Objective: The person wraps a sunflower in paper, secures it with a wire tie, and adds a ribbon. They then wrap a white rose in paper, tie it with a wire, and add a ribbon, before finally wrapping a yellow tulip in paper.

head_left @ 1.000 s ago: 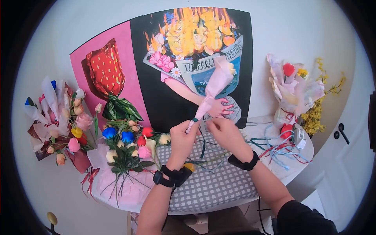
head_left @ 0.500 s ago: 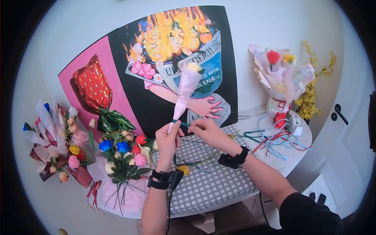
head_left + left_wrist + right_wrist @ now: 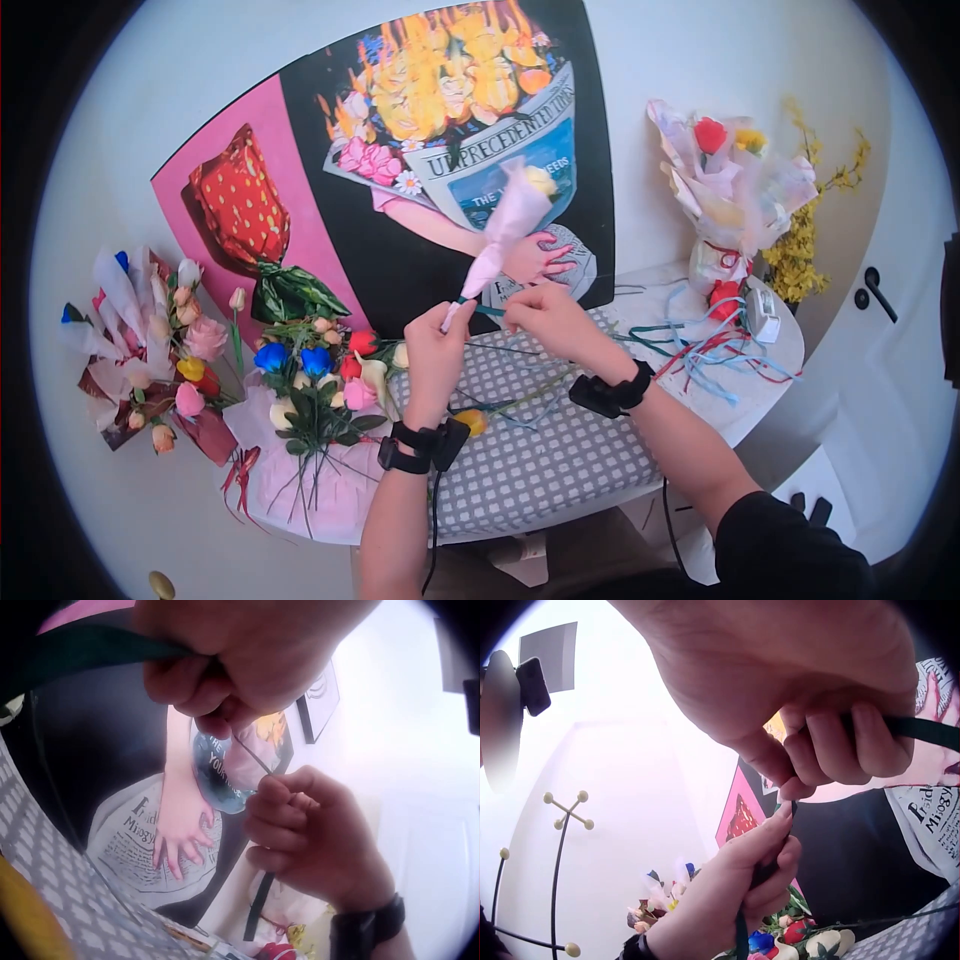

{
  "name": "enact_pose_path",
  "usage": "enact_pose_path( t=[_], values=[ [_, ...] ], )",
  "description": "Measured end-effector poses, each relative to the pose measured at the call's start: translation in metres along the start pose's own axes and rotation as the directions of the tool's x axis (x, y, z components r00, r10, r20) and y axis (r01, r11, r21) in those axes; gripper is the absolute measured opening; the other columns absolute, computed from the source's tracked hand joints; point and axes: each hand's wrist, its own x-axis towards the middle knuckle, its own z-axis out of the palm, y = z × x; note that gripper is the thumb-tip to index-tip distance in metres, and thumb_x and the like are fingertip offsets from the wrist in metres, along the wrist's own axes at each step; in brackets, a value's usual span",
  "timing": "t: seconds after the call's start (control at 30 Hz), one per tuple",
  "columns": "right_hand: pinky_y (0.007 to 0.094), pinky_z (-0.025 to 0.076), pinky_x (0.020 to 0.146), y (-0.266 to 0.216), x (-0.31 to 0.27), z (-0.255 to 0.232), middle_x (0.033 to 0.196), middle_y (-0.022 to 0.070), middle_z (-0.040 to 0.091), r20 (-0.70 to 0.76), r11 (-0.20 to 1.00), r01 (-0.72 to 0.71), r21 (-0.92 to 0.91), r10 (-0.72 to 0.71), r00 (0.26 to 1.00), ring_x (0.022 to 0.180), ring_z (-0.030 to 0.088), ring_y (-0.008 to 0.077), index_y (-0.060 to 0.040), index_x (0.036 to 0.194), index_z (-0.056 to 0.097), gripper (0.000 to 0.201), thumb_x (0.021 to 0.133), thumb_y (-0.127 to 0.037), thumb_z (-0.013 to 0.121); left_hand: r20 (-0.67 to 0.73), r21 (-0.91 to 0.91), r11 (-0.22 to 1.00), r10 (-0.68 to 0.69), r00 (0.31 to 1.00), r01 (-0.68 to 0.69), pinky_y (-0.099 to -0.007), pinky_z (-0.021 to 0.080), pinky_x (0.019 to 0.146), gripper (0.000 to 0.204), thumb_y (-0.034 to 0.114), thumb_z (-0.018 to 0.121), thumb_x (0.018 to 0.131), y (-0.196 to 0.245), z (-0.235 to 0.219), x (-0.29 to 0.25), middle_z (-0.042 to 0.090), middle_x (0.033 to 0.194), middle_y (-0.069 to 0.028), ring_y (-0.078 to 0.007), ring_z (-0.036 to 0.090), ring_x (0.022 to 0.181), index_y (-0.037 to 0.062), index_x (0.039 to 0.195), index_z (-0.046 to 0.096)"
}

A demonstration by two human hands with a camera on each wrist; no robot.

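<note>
My left hand grips the lower end of a single cream rose rolled in pale pink wrapping paper, which leans up to the right. A dark green ribbon crosses the narrow neck of the paper and stretches to my right hand, whose thumb and fingers pinch it. In the left wrist view a length of ribbon hangs below the right hand. More ribbon passes out from the curled right fingers in the right wrist view. The ribbon's wrap is partly hidden by my left fingers.
Loose artificial flowers lie at the left on pink paper, beside wrapped bouquets. A yellow flower lies on the checked cloth. Tangled ribbons and a bouquet in a white pot occupy the right. Two pictures stand behind.
The ribbon hung loose beside my left hand a second ago; now it is stretched between both hands. The wrapped rose swung more upright, then leaned right again. The head view shifted.
</note>
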Motion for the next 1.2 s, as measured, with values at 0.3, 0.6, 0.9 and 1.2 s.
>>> enact_pose_path(
  t=[0.3,0.6,0.9,1.2],
  values=[
    [0.0294,0.036,0.056,-0.009,-0.001,-0.013,0.061,0.0002,0.054,-0.109,0.996,-0.063,0.057,0.069,0.992,0.058,0.050,0.0101,0.0010,0.067,0.065,0.030,0.087,-0.021,0.060,-0.017,0.365,0.870,0.363,0.932,-0.332,-0.0410,0.041,0.051,0.031,0.017,0.072,0.093,0.002,0.004,-0.005,0.054,0.065,-0.0184,-0.0338,0.053,0.053,-0.0021,0.073,0.057],
    [0.0246,0.016,0.044,-0.028,-0.008,-0.012,0.058,-0.0114,0.035,0.005,0.908,-0.254,0.333,0.268,0.963,0.046,0.025,0.0011,-0.0064,0.078,0.060,0.023,0.097,-0.020,0.058,0.195,0.695,0.568,0.441,0.876,-0.441,-0.0403,0.051,0.052,0.015,0.013,0.066,0.092,-0.002,0.001,-0.012,0.058,0.078,-0.0094,-0.0296,0.067,0.061,0.0060,0.083,0.056],
    [0.0237,0.017,0.044,-0.033,-0.008,-0.017,0.057,-0.0103,0.032,0.273,0.673,-0.291,0.681,0.136,0.952,0.045,0.024,0.0014,-0.0045,0.087,0.059,0.022,0.101,-0.021,0.055,0.276,0.765,0.397,0.510,0.815,-0.507,-0.0331,0.052,0.051,0.010,0.010,0.064,0.086,0.003,0.007,-0.019,0.055,0.081,-0.0050,-0.0188,0.067,0.066,0.0085,0.083,0.055],
    [0.0242,0.020,0.044,-0.039,-0.013,-0.011,0.055,-0.0066,0.038,0.182,0.830,-0.183,0.527,0.100,0.978,0.044,0.027,0.0038,-0.0014,0.086,0.064,0.027,0.102,-0.021,0.055,0.342,0.805,0.255,0.539,0.770,-0.536,-0.0276,0.052,0.051,0.007,0.012,0.065,0.083,0.006,0.021,-0.029,0.054,0.082,-0.0028,-0.0145,0.064,0.065,0.0079,0.087,0.059]
  ],
)
